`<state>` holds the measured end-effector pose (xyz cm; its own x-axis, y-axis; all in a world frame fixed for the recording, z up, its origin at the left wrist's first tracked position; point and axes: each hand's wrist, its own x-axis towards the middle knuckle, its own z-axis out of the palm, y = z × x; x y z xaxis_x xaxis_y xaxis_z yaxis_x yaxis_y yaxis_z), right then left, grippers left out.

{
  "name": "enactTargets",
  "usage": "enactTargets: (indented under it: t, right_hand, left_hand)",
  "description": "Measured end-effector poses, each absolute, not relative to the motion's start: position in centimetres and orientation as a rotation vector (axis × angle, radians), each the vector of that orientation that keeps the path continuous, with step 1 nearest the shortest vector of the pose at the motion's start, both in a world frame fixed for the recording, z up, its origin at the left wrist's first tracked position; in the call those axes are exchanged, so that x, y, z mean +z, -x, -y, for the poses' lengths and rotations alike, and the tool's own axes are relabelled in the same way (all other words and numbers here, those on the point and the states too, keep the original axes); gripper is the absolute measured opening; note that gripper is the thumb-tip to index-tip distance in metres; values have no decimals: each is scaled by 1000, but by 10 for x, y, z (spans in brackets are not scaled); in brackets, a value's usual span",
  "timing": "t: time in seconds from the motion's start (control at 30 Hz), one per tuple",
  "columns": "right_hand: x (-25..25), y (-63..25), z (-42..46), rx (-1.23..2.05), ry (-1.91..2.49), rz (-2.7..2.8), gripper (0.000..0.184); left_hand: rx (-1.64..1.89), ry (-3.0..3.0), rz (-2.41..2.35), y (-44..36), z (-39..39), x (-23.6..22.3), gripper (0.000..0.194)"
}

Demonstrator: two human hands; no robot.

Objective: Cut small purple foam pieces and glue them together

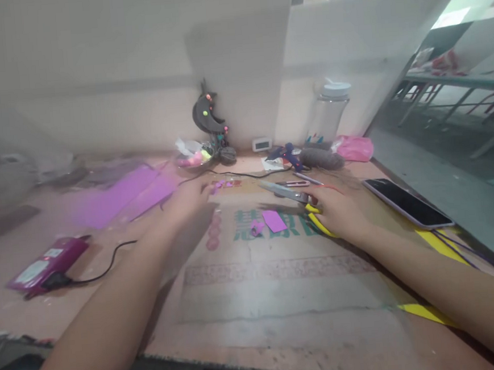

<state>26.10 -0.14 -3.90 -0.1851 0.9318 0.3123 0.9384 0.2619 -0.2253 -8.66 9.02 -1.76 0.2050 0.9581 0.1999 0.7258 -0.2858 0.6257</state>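
Note:
My right hand point(332, 212) is closed around the yellow handles of a pair of scissors point(288, 192), whose blades point to the left above the cardboard. My left hand point(193, 198) is at the left side of the board, beside several small purple scraps point(223, 184). Its fingers are smeared by motion, so their grip is unclear. Between the hands, a purple cut piece point(274, 221) lies flat on the cardboard point(256, 298), with a small curled purple piece point(256, 227) at its left.
Purple sheets point(123, 197) and a magenta power strip point(50, 266) lie on the left. A phone point(406, 202) rests at the right. Along the back stand a dark moon-shaped ornament point(207, 117), a small white clock point(262, 144), grey yarn point(322, 156) and a clear bottle point(329, 113).

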Motion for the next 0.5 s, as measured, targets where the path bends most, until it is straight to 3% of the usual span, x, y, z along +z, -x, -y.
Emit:
enactTargets:
  t: [0.27,0.5]
  right_hand:
    - [-58,-270,-12,53,1733,2129,45]
    - [-58,-270,-11,66,1629,2177,48]
  left_hand:
    - [652,-2326,-1660,70,-102,-56,31]
    - [693,-2359,-1640,71,-114,-41,34]
